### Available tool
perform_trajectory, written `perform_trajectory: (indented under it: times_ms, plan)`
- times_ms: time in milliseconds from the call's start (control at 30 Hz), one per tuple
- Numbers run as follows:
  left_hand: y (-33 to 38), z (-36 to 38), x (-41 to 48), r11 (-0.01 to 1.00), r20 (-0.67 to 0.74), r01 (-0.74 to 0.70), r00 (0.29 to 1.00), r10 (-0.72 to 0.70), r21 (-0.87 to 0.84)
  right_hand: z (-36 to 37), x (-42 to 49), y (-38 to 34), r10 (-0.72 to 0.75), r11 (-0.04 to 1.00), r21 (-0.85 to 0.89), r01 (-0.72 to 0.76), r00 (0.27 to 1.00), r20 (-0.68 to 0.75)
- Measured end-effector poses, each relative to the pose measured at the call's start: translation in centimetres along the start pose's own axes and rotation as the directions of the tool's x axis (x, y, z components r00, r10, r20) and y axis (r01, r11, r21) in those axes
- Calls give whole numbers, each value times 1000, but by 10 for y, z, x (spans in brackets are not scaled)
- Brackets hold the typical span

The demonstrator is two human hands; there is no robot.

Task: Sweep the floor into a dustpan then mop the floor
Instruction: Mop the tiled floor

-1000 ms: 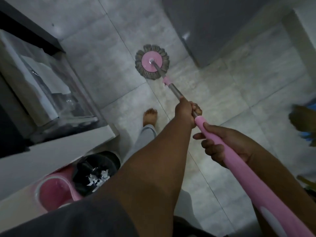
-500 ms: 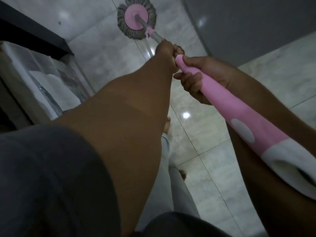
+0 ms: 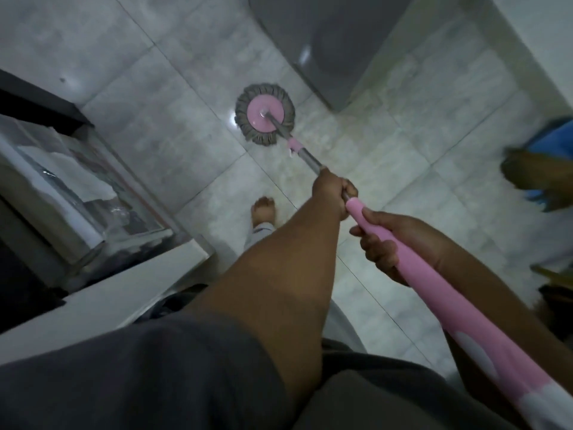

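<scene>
The mop point(image 3: 265, 114) rests its round head, a grey fringe round a pink disc, flat on the floor point(image 3: 161, 128) at far centre; its steel shaft slants near and right into a thick pink handle; the floor is pale grey, glossy tile.

Dim, flat indoor light with a grey cast. Beyond your left hand point(image 3: 333, 193), small glints mark the tiled floor point(image 3: 186, 144), one just beside the mop head point(image 3: 265, 114); another sits on the grey cabinet point(image 3: 341, 41) farther off. Both hands read dark and underexposed, and the mop handle point(image 3: 434, 290) in your right hand point(image 3: 400, 243) is the only saturated colour. Right of that hand, the frame edge smears into blur. Wide-angle distortion bends tile lines toward the corners. The sleeve point(image 3: 124, 383) nearest you is soft.
</scene>
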State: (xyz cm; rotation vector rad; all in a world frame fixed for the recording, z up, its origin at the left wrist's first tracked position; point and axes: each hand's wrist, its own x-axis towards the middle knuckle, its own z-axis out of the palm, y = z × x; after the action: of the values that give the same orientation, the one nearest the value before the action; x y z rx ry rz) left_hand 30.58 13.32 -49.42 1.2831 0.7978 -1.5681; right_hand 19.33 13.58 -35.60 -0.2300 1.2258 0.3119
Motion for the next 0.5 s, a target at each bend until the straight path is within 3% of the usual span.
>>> perform_trajectory:
  times_ms: [233,367,500]
  plan:
    - [-113,14,-26,963,-17,181,983,-182,199,-58,-53,89,-47,986,155,65,992,-118]
    - [-99,19,-19,958,-20,160,987,-160,239,-52,-45,73,-8,985,169,25,995,-97]
    - [-40,32,-4,973,3,108,994,-111,202,-24,-23,17,33,994,108,-22,993,-109]
